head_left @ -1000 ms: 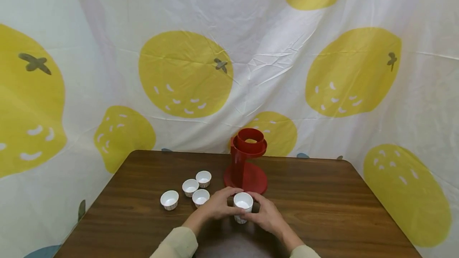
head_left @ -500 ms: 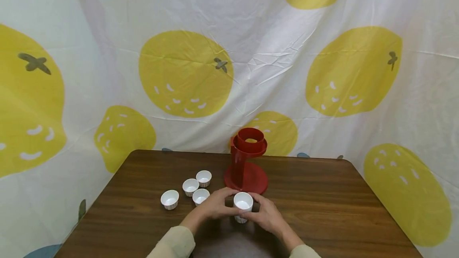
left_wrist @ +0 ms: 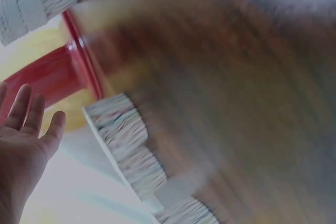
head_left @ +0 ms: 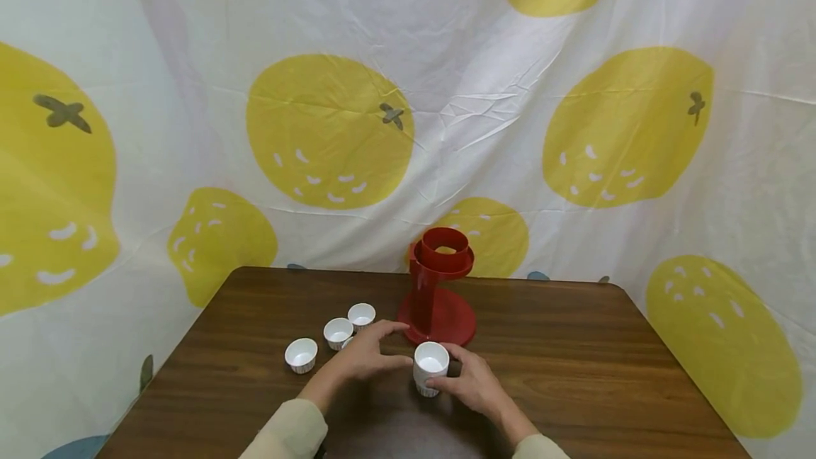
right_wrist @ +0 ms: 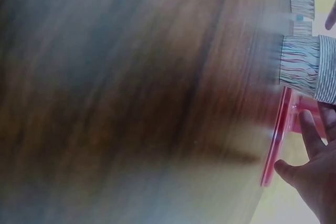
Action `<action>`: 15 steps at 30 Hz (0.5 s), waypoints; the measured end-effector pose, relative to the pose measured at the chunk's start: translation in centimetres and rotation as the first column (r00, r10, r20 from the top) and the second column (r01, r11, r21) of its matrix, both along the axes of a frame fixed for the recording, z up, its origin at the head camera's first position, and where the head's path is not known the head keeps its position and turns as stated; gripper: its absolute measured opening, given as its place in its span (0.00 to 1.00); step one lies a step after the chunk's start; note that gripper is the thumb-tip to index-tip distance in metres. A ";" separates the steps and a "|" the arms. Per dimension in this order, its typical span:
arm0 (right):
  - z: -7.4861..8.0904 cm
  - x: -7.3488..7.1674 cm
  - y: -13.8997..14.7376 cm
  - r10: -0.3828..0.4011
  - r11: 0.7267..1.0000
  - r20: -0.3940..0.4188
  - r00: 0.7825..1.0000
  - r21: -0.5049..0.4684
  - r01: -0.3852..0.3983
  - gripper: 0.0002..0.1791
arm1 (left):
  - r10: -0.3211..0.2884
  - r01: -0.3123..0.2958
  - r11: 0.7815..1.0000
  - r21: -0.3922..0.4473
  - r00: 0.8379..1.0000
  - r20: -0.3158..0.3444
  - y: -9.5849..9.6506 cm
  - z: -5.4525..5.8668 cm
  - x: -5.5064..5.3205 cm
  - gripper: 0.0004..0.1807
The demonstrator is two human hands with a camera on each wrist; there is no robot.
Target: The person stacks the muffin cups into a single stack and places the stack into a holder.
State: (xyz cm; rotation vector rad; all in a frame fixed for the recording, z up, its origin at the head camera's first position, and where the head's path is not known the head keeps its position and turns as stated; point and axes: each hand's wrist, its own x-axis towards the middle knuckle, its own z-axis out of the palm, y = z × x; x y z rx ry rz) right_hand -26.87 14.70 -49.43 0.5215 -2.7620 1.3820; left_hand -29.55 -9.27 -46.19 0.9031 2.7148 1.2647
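Observation:
A short upright stack of small white cups (head_left: 431,360) stands on the table in front of me; its sides show ribbed, coloured lines (right_wrist: 300,61) in the right wrist view. Thumb and fingers of my right hand (head_left: 477,382) hold the stack from the right, thumb at its near side. My left hand (head_left: 362,355) is off to the left, fingers spread, with nothing in it. In the left wrist view that palm (left_wrist: 23,153) faces the camera. Loose cups sit left of it: a front cup (head_left: 301,355), a middle cup (head_left: 338,333), a back cup (head_left: 361,315), and one mostly hidden behind the hand.
Just behind the stack rises a red stand (head_left: 422,303) with a round base and a ring holder on top. The brown wooden table (head_left: 574,360) ends at a lemon-print curtain (head_left: 472,105).
My left hand has let go of the stack and moved left, its fingers opening, now covering most of one loose cup. The right hand stays on the stack, which has barely shifted.

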 end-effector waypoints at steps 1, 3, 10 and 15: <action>-0.1 0.0 0.0 0.002 1.000 0.000 1.000 -0.001 -0.002 0.34 | 0.005 -0.005 1.000 0.004 1.000 -0.010 -0.2 0.2 0.0 0.35; -0.2 0.0 0.0 0.006 1.000 0.000 1.000 -0.006 -0.006 0.34 | 0.019 -0.019 1.000 0.017 0.999 -0.027 -0.6 0.5 0.0 0.33; -0.4 -0.1 0.0 0.005 1.000 -0.017 1.000 -0.012 -0.006 0.34 | 0.109 -0.107 0.992 0.063 0.994 -0.023 -2.7 1.5 0.0 0.30; -0.3 -0.1 0.1 0.006 1.000 -0.023 1.000 -0.018 -0.007 0.34 | 0.179 -0.174 0.979 0.101 0.983 -0.039 -4.6 1.6 -0.2 0.30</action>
